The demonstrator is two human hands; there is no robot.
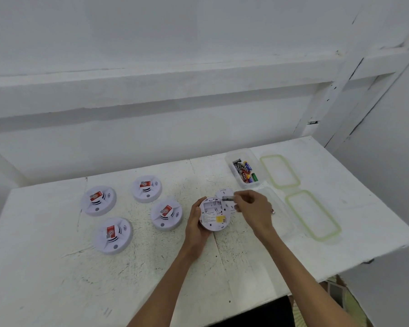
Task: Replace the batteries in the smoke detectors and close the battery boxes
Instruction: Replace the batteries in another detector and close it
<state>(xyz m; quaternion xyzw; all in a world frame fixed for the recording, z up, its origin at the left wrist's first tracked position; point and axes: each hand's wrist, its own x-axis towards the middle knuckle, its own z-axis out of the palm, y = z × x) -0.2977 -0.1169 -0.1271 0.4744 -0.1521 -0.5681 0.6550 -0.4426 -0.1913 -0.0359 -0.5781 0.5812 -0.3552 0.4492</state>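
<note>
detector sits light and rigid above the tabletop, your left hand curled around its rim. right hand pinches a small battery over it; hold this by its sides, it looks slippery.

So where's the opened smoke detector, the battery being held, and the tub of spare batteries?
Opened smoke detector (213,214), head view: on its upturned back, near the empty battery bay.
Battery (227,198), head view: on its dark body, pinched in the right hand's fingertips.
Tub of spare batteries (232,159), head view: on its clear rim.
</note>
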